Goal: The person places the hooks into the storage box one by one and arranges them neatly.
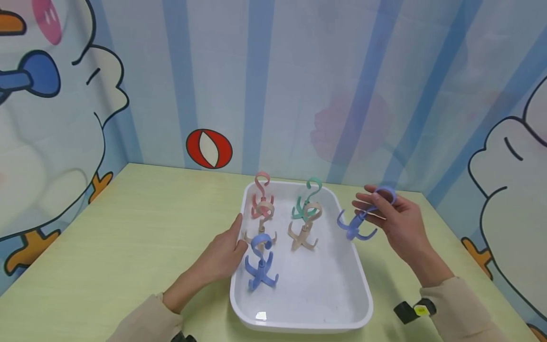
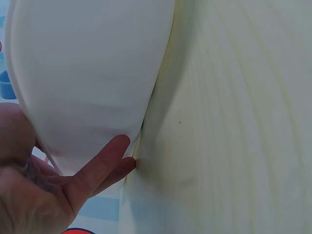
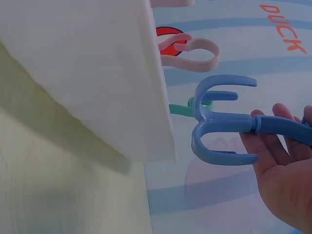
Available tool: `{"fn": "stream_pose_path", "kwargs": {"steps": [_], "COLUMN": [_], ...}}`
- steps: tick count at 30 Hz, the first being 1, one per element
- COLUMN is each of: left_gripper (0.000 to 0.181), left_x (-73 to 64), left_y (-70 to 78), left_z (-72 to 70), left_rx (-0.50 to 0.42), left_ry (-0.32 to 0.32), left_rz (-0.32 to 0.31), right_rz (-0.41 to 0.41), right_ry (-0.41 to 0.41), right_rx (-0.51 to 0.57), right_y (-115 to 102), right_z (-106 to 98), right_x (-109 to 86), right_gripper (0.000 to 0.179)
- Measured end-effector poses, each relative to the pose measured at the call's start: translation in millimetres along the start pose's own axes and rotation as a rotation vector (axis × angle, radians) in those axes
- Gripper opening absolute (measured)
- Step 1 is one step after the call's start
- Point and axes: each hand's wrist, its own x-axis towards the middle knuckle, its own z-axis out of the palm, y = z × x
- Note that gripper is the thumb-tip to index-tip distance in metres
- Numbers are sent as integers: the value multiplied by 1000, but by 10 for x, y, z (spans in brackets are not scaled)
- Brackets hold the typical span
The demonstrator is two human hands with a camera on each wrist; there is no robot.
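Note:
My right hand [image 1: 399, 221] holds a blue four-pronged rotating hanger hook [image 1: 353, 228] by its upper stem, thumb across it. The hook's prongs hang over the right rim of a white tray [image 1: 316, 289]. In the right wrist view, the same blue hook [image 3: 226, 123] lies sideways beside the tray wall [image 3: 122, 87]. At the tray's left side, my left hand [image 1: 222, 254] grips the rim, with fingers [image 2: 100, 163] along the outer wall. Inside the tray stand a pink hook [image 1: 262, 202], a green hook [image 1: 305, 206], two beige hooks [image 1: 303, 235] and another blue hook [image 1: 261, 273].
The tray rests on a pale yellow-green table [image 1: 171, 209]. Behind the table hangs a blue-striped curtain [image 1: 290, 95] with cartoon ducks and a red-and-white ball. A dark band with a yellow-marked piece [image 1: 420, 309] sits at the right sleeve.

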Motion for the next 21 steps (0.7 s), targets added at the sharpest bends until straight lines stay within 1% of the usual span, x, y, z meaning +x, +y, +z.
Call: {"fn": "stream_pose_path", "kwargs": {"steps": [6, 11, 21], "left_gripper": [70, 70, 70], "left_x": [-13, -13, -16], "left_y": [4, -1, -10], "left_z": [-11, -9, -10], "left_rx": [-7, -13, -22], "left_ry": [6, 4, 3], "left_rz": [22, 22, 24], "right_rz": [-1, 6, 37], "right_ry": [-29, -52, -70], "right_rx": [-34, -51, -61], "right_y": [19, 22, 33], "right_z": [47, 87, 147], "right_x": [-22, -52, -79], "right_gripper": [24, 26, 26]}}
